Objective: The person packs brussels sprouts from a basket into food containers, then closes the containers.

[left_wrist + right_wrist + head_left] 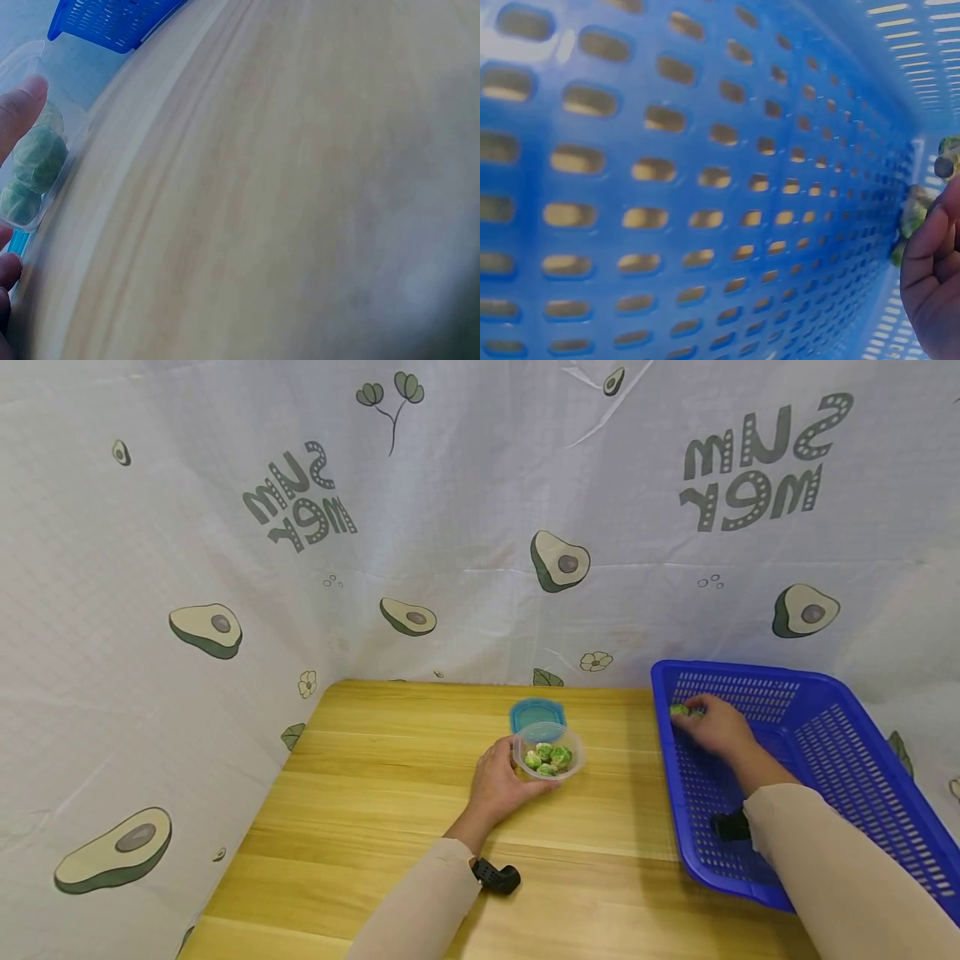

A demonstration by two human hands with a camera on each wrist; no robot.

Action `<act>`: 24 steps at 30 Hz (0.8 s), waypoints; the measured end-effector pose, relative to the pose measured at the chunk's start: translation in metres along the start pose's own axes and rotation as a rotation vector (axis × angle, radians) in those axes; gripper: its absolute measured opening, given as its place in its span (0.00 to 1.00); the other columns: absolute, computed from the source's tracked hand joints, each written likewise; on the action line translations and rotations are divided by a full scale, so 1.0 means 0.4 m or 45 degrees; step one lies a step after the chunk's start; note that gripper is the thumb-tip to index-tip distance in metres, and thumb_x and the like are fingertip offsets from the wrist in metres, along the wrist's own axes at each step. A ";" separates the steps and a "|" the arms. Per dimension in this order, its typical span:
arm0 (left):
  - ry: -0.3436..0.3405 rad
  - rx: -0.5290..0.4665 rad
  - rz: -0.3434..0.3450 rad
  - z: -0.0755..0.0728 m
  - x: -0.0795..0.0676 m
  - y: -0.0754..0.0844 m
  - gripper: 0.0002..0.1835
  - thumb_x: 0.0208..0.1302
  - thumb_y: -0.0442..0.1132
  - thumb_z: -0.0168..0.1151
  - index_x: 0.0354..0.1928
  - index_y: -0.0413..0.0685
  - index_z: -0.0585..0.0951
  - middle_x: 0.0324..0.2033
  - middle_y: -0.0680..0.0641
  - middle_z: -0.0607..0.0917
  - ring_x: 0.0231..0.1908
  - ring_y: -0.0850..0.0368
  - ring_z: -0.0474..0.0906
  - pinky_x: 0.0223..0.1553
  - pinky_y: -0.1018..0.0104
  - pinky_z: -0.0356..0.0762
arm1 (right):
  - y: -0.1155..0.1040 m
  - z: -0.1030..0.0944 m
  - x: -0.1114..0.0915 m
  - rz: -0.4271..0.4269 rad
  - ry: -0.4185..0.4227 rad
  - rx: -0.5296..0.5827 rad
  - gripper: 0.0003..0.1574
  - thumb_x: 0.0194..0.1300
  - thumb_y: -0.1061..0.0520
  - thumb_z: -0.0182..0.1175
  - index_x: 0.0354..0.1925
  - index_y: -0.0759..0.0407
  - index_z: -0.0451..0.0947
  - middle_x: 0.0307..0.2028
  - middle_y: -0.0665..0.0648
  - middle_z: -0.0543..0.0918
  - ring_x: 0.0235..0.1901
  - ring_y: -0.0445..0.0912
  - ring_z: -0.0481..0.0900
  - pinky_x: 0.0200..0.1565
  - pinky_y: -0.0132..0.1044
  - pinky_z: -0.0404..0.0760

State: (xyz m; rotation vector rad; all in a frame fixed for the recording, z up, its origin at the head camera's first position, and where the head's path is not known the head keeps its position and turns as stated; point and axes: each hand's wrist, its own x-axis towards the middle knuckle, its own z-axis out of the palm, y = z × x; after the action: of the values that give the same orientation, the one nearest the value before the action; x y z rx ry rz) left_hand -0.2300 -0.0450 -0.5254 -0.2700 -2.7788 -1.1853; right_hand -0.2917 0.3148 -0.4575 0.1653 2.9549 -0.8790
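Observation:
My left hand (501,783) grips the side of a clear round plastic tub (579,754), thumb at the near side. Several green Brussels sprouts (546,758) lie in it, and they also show through its wall in the left wrist view. Inside the blue basket (678,827), at its far left corner, my right hand (716,727) pinches a Brussels sprout (948,159). Another sprout (915,214) shows just beyond those fingers. The right palm is partly cut off at the edge of the right wrist view.
A blue lid (534,712) lies on the wooden table (375,777) behind the tub, partly overlapped by it. The slotted basket stands at the table's right side with raised walls. A white printed sheet (465,510) hangs behind and along the left.

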 end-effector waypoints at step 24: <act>-0.017 0.003 -0.014 -0.004 -0.003 0.004 0.50 0.47 0.68 0.77 0.68 0.51 0.70 0.52 0.52 0.82 0.49 0.56 0.76 0.56 0.54 0.75 | -0.096 -0.069 -0.062 0.006 0.127 0.120 0.43 0.75 0.36 0.53 0.65 0.72 0.67 0.48 0.74 0.80 0.41 0.62 0.80 0.33 0.43 0.74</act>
State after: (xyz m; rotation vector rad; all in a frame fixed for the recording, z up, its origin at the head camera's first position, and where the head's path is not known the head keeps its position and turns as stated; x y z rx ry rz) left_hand -0.2285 -0.0453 -0.5236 -0.2635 -2.7968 -1.1873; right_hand -0.2720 0.2958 -0.4116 0.2271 3.0031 -1.0399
